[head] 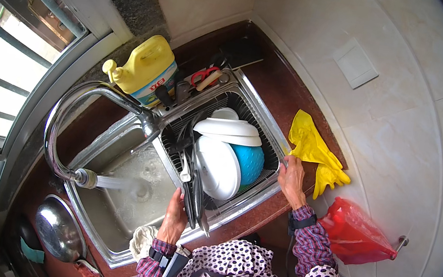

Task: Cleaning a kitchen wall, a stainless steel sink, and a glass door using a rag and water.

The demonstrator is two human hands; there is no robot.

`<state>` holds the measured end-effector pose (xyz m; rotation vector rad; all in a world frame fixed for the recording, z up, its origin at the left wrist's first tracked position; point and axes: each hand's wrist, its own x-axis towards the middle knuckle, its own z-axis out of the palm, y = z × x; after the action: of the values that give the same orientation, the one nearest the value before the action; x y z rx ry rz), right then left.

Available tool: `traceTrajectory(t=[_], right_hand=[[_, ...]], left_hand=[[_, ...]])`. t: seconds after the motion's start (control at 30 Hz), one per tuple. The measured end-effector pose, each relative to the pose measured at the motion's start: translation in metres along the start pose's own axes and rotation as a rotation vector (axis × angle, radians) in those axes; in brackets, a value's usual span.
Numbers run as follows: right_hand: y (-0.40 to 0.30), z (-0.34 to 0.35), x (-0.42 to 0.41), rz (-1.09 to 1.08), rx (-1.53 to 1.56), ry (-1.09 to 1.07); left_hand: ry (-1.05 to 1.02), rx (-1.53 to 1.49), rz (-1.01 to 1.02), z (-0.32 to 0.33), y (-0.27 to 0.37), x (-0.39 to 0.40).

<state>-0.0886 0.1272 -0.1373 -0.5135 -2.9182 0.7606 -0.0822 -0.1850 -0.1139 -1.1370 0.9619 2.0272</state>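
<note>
A black wire dish rack sits over the right basin of a steel double sink. It holds white bowls, a white oval plate and a blue bumpy bowl. My left hand is at the rack's near left side, fingers partly hidden by the black handles of several utensils leaning out. At the opposite side, my right hand has its fingers curled at the rack's edge. Water runs from the curved chrome faucet into the left basin.
Yellow rubber gloves lie on the right counter, beside a hanging red plastic bag. A yellow detergent jug and red-handled scissors are behind the sink. A steel bowl and whitish cloth are at the left.
</note>
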Motion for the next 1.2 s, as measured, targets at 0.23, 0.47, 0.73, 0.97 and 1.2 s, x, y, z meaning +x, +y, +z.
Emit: traceTrajectory(t=[0.23, 0.47, 0.73, 0.97, 1.2], right_hand=[[-0.014, 0.002, 0.023, 0.152, -0.142, -0.124], [-0.015, 0.011, 0.040, 0.140, -0.174, -0.009], [-0.008, 0.018, 0.042, 0.165, 0.068, 0.233], [-0.006, 0.013, 0.032, 0.154, 0.116, 0.259], [-0.020, -0.014, 0.033, 0.166, 0.125, 0.244]], left_hand=[[0.075, 0.172, 0.190, -0.024, -0.005, 0.033], [-0.114, 0.247, 0.230, -0.036, -0.003, 0.046], [-0.226, 0.240, 0.507, -0.043, -0.024, 0.054], [-0.210, 0.195, 0.492, -0.033, -0.021, 0.029], [-0.210, 0.204, 0.535, -0.011, -0.011, -0.003]])
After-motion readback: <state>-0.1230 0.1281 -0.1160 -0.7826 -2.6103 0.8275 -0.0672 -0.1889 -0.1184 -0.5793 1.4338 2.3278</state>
